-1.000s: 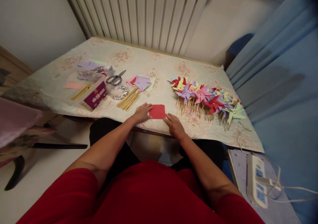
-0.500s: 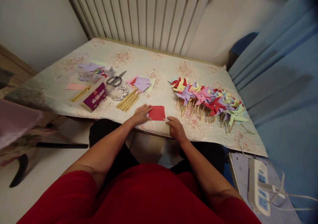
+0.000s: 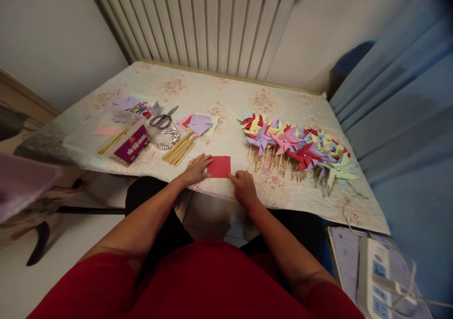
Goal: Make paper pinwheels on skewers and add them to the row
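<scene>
A red paper square (image 3: pixel 219 167) lies flat near the front edge of the table. My left hand (image 3: pixel 197 169) rests on its left side, fingers stretched out and thumb at the lower left corner. At the lower right corner is my right hand (image 3: pixel 244 185), its fingers curled and the thumb side touching the paper. Left of the paper lie several thin wooden sticks (image 3: pixel 179 150). Cut paper pieces in purple, pink and yellow (image 3: pixel 200 124) are stacked just behind the sticks.
Several finished paper pinwheels (image 3: pixel 305 156) on sticks fill the right side. Scissors (image 3: pixel 163 120) lie on a clear container of metallic pieces (image 3: pixel 168 139); a purple-labelled box (image 3: pixel 131 145) stands beside it. A power strip (image 3: pixel 377 279) sits at the lower right.
My right hand has closed in on the paper's lower right corner, where a small slit showed before. The edge there now looks straight. The whole view has shifted slightly.
</scene>
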